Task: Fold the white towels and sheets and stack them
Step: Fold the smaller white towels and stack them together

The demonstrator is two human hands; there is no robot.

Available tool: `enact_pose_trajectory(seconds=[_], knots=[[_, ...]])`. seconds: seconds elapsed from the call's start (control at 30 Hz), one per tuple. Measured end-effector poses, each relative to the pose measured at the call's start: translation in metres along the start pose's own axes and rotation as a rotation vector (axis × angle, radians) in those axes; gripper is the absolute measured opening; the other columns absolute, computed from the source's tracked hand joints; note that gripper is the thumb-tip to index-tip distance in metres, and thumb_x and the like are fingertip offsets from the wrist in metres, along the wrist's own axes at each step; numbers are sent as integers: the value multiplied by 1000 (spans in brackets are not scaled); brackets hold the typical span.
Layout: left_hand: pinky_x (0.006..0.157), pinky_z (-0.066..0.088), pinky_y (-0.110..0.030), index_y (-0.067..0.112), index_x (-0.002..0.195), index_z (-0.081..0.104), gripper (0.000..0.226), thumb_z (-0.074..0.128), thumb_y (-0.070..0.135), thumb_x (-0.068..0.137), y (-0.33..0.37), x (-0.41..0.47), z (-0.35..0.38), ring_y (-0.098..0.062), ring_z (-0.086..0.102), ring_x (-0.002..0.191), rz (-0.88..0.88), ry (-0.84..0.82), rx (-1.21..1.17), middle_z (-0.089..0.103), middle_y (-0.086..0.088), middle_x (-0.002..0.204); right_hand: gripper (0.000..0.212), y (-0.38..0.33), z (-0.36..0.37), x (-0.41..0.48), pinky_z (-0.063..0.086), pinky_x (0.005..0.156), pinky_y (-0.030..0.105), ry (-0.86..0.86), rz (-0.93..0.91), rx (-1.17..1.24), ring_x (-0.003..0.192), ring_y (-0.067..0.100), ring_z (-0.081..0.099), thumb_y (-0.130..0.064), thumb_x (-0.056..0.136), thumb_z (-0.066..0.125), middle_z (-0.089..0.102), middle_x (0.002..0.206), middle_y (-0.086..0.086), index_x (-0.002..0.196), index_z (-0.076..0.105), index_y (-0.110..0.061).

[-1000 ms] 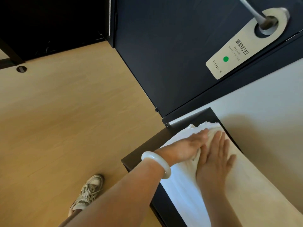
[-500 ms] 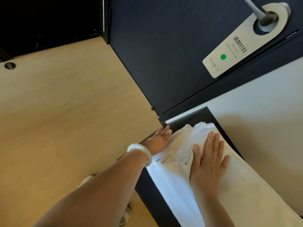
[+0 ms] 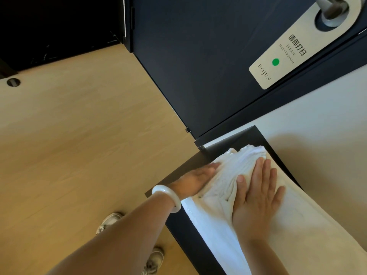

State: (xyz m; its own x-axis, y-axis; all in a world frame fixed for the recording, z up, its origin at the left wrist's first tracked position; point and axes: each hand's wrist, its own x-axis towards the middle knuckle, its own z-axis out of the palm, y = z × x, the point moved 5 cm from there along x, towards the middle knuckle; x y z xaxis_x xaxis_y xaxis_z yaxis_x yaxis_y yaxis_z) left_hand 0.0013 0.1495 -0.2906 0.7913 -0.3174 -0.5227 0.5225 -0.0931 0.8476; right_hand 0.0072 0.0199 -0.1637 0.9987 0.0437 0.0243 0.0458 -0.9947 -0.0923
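Note:
A stack of folded white towels lies on a dark counter top at the lower right, its folded edges facing the door. My right hand lies flat on top of the stack, fingers straight and spread. My left hand, with a pale bangle on its wrist, presses flat against the stack's left side, fingers straight. A long white sheet or towel runs from under the stack toward the lower right.
A dark blue door stands just beyond the counter, with a door hanger sign on its handle. A light wall is at the right. Wood floor spreads to the left, with my shoes below.
My left hand slid off the top of the stack to its left side and now presses there. My right hand stayed flat on top.

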Motion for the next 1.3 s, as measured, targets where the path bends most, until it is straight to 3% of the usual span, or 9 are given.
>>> enact_pose_trajectory(seconds=[0.17,0.4,0.5,0.6,0.7,0.87,0.97,1.17,1.3], knots=[[122,9,-51,53,151,9,55,22,66,98,-10,6,8,-19,14,150,-104,-70,112,15,13,163,73,1,0,1,-1,123,49,-3,-14,7,153,19,-1,-58,94,2,6,166,0,157,5,-21],[119,24,-42,37,151,31,56,24,61,101,44,-28,6,-21,34,142,-74,67,100,34,4,156,69,-5,0,1,-3,123,48,-31,23,-28,153,20,-2,-56,95,-1,3,166,0,155,-3,-23],[122,11,-50,41,154,19,57,17,61,101,99,-46,22,-15,13,151,88,104,161,18,8,163,62,-4,-1,4,-9,122,47,-119,111,11,151,17,-16,-51,101,2,-15,164,-4,155,-13,-24],[122,-3,-49,46,153,2,55,14,57,101,138,-62,40,-13,-6,151,229,183,498,-2,12,165,52,6,-23,9,9,123,44,-227,299,568,152,13,7,-30,108,29,8,166,-3,157,12,-27],[120,-9,-49,30,155,-3,64,30,43,101,159,-77,80,-22,-10,151,495,351,1087,-3,2,165,39,33,-64,-5,33,115,30,74,477,1171,136,3,42,-18,106,40,44,152,-9,142,47,-33],[116,-21,-52,33,154,-13,61,17,49,103,122,-64,115,-24,-28,146,508,81,1424,-21,3,163,52,106,-53,-51,-1,123,36,-8,271,70,153,19,6,-32,108,26,12,165,5,157,18,-19],[117,-11,-60,38,152,-19,61,-4,55,95,118,-49,92,-24,-27,147,498,132,1535,-26,7,161,61,161,-47,-90,-6,123,43,-14,327,-197,152,17,-7,-49,103,3,0,166,2,158,0,-22],[116,-5,-66,41,153,-13,60,3,59,98,135,-35,77,-14,-21,149,433,106,1535,-20,11,162,61,207,-64,-116,0,124,44,77,480,-60,153,16,-5,-48,103,12,3,166,-1,159,6,-23],[119,-8,-57,31,157,4,58,14,50,103,142,-60,85,-18,-11,151,447,262,1537,-8,4,165,40,214,-77,-189,43,106,34,647,818,626,135,17,43,-25,103,46,45,147,-2,143,44,-26]])
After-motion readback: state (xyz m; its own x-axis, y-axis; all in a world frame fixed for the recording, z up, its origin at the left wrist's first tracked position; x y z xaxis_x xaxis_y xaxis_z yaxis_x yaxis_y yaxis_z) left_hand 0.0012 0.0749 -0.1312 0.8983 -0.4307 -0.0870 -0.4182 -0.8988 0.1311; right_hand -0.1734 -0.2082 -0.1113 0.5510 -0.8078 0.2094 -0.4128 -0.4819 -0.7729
